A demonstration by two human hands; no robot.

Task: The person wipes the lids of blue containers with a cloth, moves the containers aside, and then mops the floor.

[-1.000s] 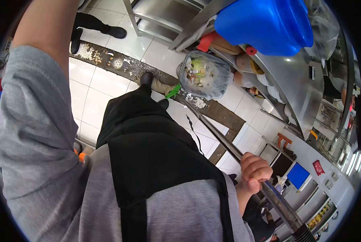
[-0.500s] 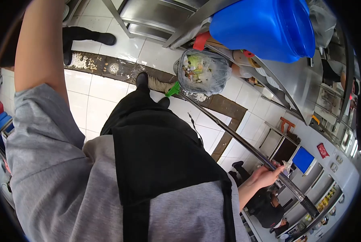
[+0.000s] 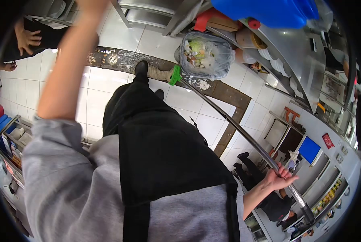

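Curled around a long metal pole point(image 3: 245, 135), my right hand point(image 3: 278, 179) is at the lower right. The pole slants up-left to a green head point(image 3: 175, 75) beside my boots, next to a bin point(image 3: 184, 68) lined with clear plastic and holding food scraps. My left forearm stretches up at the upper left; only the blurred base of my left hand point(image 3: 92, 5) shows at the top edge, near the steel table frame, its fingers hidden.
A co-worker's hand point(image 3: 28, 40) and dark clothing are at the upper left. A blue container point(image 3: 269, 12) stands on the steel counter point(image 3: 295, 46). Stacked plates point(image 3: 275, 64) sit below. Another person in black point(image 3: 275, 205) is at the lower right. Scraps lie on the floor strip point(image 3: 204, 84).
My left arm has swung right and up, its hand base now blurred at the edge. The blue container sits higher in view. A co-worker's hands have appeared at the left.
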